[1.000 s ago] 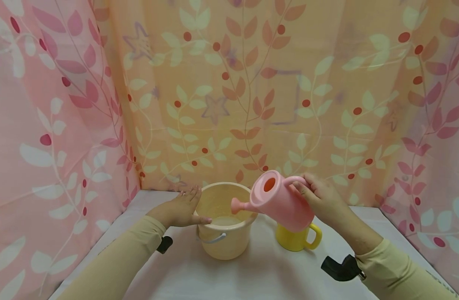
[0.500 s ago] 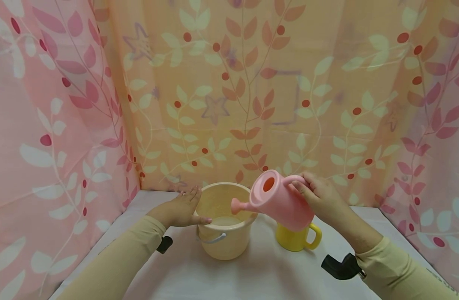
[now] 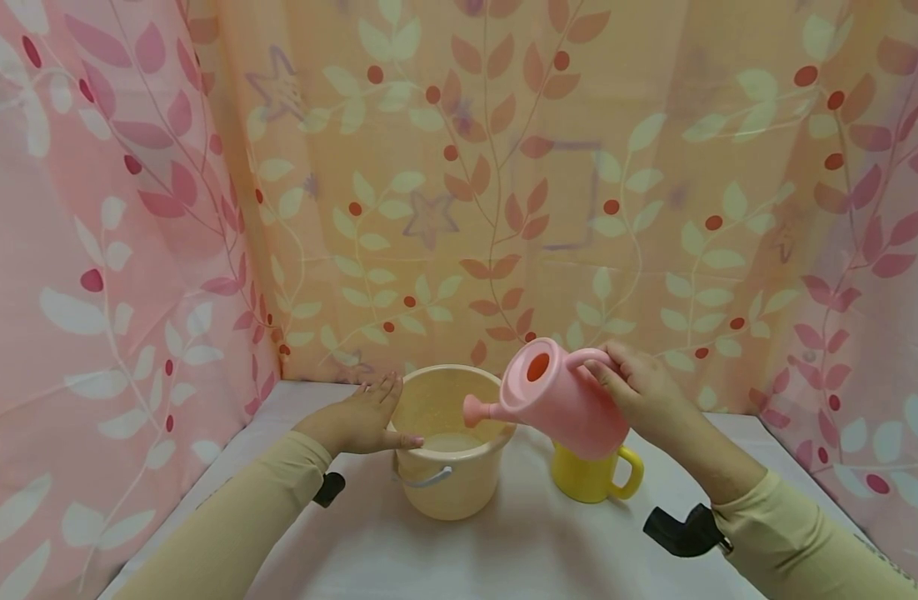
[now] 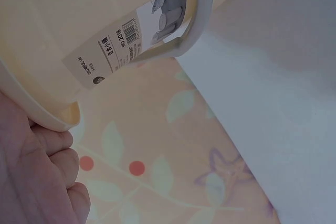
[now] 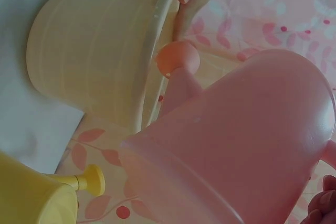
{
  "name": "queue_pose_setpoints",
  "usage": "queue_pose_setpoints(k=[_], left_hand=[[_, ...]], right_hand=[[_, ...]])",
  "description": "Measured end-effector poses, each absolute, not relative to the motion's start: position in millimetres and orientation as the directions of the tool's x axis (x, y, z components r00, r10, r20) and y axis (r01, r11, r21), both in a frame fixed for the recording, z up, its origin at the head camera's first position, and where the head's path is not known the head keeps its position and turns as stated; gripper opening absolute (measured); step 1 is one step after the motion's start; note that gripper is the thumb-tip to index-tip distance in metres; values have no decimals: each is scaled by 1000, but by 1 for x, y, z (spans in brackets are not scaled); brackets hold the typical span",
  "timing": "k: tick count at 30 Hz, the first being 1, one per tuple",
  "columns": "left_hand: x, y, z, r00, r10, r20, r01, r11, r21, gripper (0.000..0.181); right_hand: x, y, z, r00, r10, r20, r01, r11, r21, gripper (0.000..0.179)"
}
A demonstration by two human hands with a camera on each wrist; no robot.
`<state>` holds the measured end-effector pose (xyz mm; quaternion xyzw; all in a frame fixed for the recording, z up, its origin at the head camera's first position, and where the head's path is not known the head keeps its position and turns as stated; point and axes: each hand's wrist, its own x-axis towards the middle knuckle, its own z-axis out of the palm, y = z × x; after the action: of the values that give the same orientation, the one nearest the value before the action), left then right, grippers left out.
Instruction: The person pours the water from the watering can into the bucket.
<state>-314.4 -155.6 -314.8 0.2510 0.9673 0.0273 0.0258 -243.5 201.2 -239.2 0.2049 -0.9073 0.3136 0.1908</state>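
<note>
A cream plastic bucket (image 3: 453, 485) stands upright on the white-covered table. My left hand (image 3: 356, 421) rests on its left rim, fingers fairly straight and thumb reaching along the near edge. My right hand (image 3: 654, 398) grips the handle of a pink watering can (image 3: 571, 417), held in the air and tipped to the left. The can's round sprinkler head (image 5: 178, 59) is over the bucket's opening, inside the right rim; no water shows coming out. Below the pink can stands a yellow watering can (image 3: 582, 479), its top hidden in the head view; its spout (image 5: 93, 180) shows in the right wrist view.
Leaf-patterned curtains (image 3: 429, 167) close off the back and both sides. The bucket's grey handle (image 3: 427, 477) hangs down at its front. A printed label (image 4: 128, 38) is on the bucket's outer wall. White cloth (image 3: 459, 558) covers the table in front.
The pink watering can and my right hand have risen very slightly. My left hand, the bucket and the yellow watering can have stayed put.
</note>
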Motion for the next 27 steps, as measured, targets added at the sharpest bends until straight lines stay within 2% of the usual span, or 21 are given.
queue_pose_setpoints(k=[27], left_hand=[[-312, -155, -312, -870, 492, -31, 488, 868, 85, 111]], right_hand=[[-243, 201, -238, -838, -264, 478, -500, 724, -476, 23]])
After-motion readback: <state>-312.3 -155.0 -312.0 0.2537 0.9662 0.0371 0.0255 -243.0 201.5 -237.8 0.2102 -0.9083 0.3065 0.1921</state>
